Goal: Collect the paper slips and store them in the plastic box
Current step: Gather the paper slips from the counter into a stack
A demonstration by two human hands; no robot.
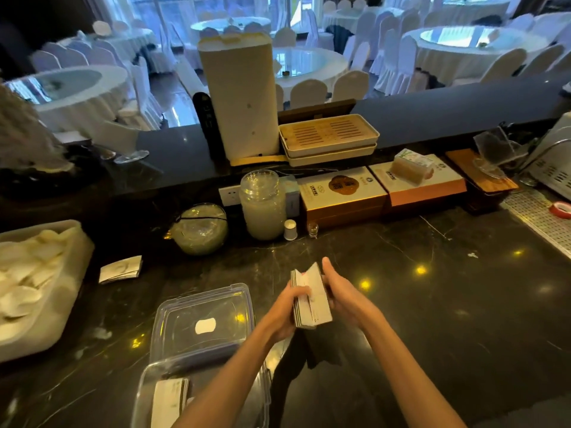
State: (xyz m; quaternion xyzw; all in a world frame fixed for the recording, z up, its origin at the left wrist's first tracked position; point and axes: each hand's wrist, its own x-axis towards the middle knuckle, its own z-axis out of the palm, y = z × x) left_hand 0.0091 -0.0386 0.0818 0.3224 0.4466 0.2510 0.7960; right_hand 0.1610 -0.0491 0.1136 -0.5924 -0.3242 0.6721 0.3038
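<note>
Hands meet over the bench (432, 304): left hand (285, 308) and right hand (341, 293) both grasp a stack of paper slips (310, 299), right of the plastic box (148, 393).

Two bare forearms are shown, ending in the left hand (285, 307) and the right hand (341, 293). No sleeves, gloves, rings or watch are seen. The fingers (327, 267) are uncovered and slender.

We hold a thick stack of white slips (310, 299) on its edge. More slips (121, 269) lie far left. The clear box (145, 393) holds some slips (168, 400).
</note>
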